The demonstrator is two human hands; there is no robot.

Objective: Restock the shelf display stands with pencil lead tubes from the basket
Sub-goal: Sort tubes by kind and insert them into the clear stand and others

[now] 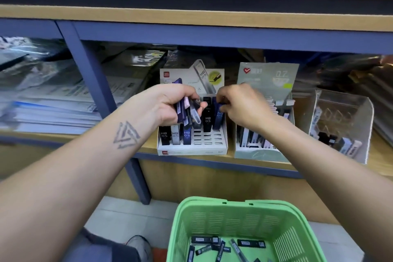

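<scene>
My left hand [168,104] grips a bunch of several pencil lead tubes [187,112] in front of the white HB 0.5 display stand [192,149] on the shelf. My right hand [240,105] pinches the top of a dark blue tube [218,118] standing in the stand's back row, beside a black tube [207,119]. Three tubes stand in the front row at the left [175,137]. A green basket [204,215] sits low in front, with several loose tubes [221,247] on its bottom.
A pale green 0.7 stand [263,153] holding tubes is right of the white one, and a clear plastic bin [344,125] of erasers stands further right. Stacked paper packs [53,104] fill the left bay behind a blue upright [95,83]. A wooden shelf edge [191,17] overhangs.
</scene>
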